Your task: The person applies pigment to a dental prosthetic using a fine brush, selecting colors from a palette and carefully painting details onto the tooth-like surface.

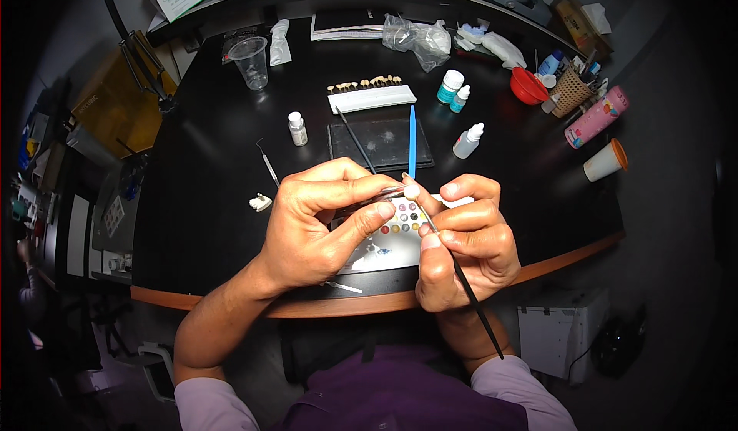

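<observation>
Two bent hands meet above the table (207, 177): the left hand (323, 216) pinches one thin metal tool (393, 190), the right hand (473, 239) one black brush (467, 283). One small pale piece (412, 192) is between their fingertips. One blue stick (412, 139) lies beyond.

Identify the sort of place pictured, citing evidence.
Likely a dental laboratory: tooth-shaped samples line a white holder, and the right hand holds a slim dark-handled tool by a palette of coloured spots.

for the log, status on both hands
Right hand holds dark-handled brush; left hand, slim tool. Pale piece between them. Dotted palette partly covered.
</observation>
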A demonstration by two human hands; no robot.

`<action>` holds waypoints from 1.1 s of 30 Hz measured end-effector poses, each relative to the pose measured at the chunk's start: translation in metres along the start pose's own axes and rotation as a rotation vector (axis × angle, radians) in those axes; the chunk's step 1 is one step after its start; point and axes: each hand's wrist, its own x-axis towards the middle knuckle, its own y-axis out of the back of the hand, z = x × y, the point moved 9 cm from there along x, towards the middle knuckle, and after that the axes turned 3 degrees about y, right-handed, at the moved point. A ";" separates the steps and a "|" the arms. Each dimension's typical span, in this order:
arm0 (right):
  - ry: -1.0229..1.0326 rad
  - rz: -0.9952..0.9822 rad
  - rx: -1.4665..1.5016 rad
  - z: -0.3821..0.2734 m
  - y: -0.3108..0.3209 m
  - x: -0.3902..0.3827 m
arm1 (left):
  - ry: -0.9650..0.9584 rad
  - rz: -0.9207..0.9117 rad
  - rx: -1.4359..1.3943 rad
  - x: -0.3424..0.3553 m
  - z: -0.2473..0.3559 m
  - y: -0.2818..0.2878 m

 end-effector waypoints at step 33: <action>0.008 0.009 -0.028 -0.004 0.000 0.004 | 0.037 -0.011 -0.003 -0.001 0.004 -0.001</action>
